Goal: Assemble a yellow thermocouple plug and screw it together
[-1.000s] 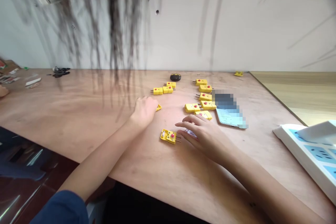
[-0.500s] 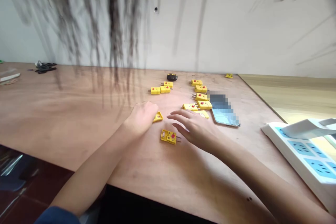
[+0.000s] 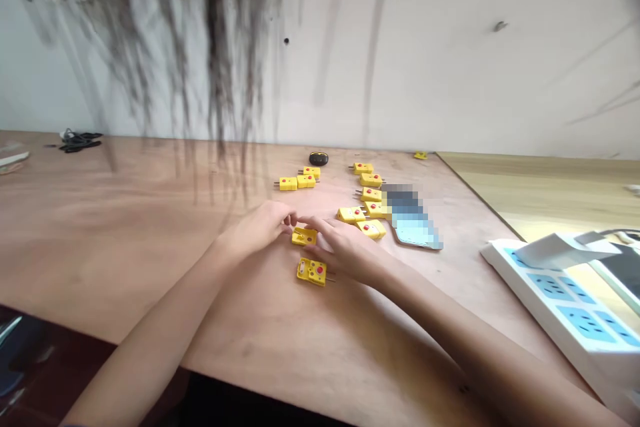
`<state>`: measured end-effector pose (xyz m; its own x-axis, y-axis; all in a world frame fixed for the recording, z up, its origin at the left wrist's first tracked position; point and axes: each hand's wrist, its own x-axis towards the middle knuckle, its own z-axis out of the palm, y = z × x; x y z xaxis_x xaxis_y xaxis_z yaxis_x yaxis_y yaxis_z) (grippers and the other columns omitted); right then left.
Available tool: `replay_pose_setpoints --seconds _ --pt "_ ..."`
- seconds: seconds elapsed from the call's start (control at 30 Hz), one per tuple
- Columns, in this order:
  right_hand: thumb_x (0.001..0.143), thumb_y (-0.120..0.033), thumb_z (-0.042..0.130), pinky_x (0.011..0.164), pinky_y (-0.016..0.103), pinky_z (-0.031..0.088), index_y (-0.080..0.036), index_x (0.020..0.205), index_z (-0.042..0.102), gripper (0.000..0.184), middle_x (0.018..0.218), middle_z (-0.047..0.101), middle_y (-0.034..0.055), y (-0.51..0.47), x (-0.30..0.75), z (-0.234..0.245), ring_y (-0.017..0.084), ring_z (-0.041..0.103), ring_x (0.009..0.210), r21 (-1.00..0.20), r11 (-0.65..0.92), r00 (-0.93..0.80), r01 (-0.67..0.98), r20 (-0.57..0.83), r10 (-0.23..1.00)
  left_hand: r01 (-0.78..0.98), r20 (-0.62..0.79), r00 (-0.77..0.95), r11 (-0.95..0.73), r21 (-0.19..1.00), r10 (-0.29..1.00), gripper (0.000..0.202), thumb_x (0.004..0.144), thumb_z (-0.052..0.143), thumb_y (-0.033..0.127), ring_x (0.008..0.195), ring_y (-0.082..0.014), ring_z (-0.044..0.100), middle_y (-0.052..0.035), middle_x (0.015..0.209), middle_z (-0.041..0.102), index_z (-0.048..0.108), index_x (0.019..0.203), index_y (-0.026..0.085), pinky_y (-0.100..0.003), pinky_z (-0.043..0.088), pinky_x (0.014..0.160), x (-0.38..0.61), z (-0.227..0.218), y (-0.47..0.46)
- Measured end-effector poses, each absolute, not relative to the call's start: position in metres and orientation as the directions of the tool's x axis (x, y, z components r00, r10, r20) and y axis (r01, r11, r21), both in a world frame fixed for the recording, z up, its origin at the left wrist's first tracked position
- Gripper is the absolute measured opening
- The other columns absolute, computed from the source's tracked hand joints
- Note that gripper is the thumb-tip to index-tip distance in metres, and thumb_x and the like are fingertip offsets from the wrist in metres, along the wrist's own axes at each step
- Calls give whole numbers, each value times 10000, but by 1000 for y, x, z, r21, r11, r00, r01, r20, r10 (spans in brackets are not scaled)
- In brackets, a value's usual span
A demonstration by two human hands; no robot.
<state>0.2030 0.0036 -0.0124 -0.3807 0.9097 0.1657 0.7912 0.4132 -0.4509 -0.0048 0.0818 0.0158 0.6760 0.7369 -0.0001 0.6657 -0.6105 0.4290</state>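
Note:
My left hand (image 3: 257,228) and my right hand (image 3: 345,248) meet over a small yellow connector half (image 3: 305,236) on the wooden table (image 3: 125,233). Fingertips of both hands pinch its two sides. Just in front of them lies an opened yellow connector with a red dot and two pins (image 3: 312,271), beside my right hand. Beyond my right hand stand several more yellow connectors in a column (image 3: 371,194), and a further pair (image 3: 298,181) lies behind my left hand.
A phone (image 3: 415,227) lies right of the column of connectors. A white and blue power strip (image 3: 565,300) sits at the right edge. A black oval object (image 3: 319,159) and a lone yellow piece (image 3: 421,155) lie near the wall. Black cables (image 3: 77,140) lie far left.
My right hand moved left to the yellow half that my left hand held. Both hands now pinch it. The view shifted slightly.

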Motion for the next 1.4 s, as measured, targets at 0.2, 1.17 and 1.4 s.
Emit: replay_pose_setpoints --seconds 0.2,1.17,1.4 --pt "1012 -349 546 920 460 599 -253 1428 494 430 1288 706 119 -35 230 -3 274 694 1154 -649 286 -196 705 208 958 493 103 727 -621 610 679 302 995 648 353 923 -206 722 -61 1106 777 708 1253 208 -315 556 813 15 15 64" --pt "769 -688 779 691 239 588 -257 1000 684 498 977 693 6 -15 257 -19 119 658 759 -991 63 290 -119 26 957 377 258 769 -740 557 586 208 982 646 136 1198 -250 633 -104 1264 726 765 1148 175 -414 491 1079 47 -26 68" --pt "731 -623 840 666 218 556 -292 957 697 425 989 686 -14 -13 271 -19 109 636 765 -970 77 343 -232 -7 939 304 114 888 -755 581 445 190 873 649 -2 832 -141 689 -35 987 688 743 850 161 -241 550 784 66 -15 80"
